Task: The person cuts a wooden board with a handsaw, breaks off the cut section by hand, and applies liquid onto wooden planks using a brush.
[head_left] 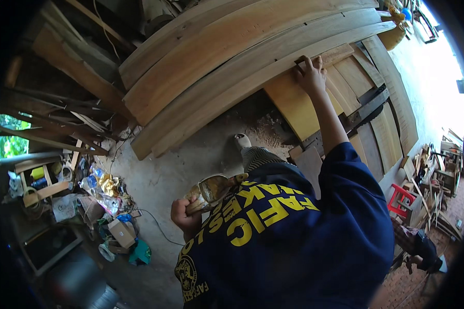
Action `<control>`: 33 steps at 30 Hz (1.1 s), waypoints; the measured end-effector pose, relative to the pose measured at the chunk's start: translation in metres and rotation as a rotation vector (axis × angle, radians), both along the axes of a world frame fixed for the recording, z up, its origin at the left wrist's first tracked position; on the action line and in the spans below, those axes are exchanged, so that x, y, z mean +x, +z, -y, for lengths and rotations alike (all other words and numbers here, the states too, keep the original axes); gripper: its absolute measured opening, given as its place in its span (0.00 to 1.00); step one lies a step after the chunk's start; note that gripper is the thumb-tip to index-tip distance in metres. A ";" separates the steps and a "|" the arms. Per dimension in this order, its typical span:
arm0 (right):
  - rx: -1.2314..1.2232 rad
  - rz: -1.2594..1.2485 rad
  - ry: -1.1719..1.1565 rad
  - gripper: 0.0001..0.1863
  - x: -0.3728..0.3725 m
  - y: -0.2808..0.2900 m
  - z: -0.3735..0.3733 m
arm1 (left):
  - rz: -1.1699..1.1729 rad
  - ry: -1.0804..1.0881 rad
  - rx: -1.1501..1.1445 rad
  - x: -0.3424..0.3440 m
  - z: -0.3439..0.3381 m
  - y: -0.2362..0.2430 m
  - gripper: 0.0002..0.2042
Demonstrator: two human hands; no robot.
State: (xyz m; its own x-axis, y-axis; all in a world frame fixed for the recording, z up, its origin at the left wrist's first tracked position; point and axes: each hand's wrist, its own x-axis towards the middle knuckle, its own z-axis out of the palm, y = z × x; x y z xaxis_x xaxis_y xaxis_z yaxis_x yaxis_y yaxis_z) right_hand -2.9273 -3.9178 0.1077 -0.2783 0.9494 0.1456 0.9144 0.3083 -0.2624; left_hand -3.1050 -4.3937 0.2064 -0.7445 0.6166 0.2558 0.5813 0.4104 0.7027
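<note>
My left hand (187, 215) is closed round a cup-like container (211, 189) held in front of my chest. Its inside is smeared with pale and brown residue, and a short brown handle (237, 178) sticks out on its right. My right arm stretches far forward. At its end, my right hand (312, 76) rests with bent fingers at the near edge of a long wooden plank (263, 76). A small dark bit shows at the fingertips, too small to name. Several more long boards (216, 38) lie side by side beyond this plank.
A yellowish panel (294, 105) and shorter boards (386, 136) lie at the right, with a dark metal bar (368, 109) among them. Sawdust (268, 130) covers part of the floor. Bags and boxes (121, 233) clutter the left. A red plastic stool (398, 200) stands at right.
</note>
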 end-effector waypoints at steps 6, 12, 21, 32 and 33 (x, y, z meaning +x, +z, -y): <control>0.100 -0.175 0.073 0.24 0.000 -0.008 0.012 | 0.052 -0.221 -0.058 -0.021 -0.059 0.008 0.17; -0.114 -0.109 -0.198 0.20 0.010 0.015 0.025 | -0.054 -0.401 -0.105 -0.054 -0.084 -0.001 0.13; -0.858 -1.473 -0.613 0.36 0.093 0.082 0.058 | -0.202 -0.342 -0.190 -0.060 -0.080 -0.005 0.13; -1.814 -3.002 0.514 0.28 0.045 0.045 0.105 | -0.155 -0.407 -0.128 -0.041 -0.081 -0.002 0.12; -1.884 -2.968 0.729 0.28 0.034 0.045 0.111 | -0.143 -0.394 -0.142 -0.040 -0.077 0.000 0.12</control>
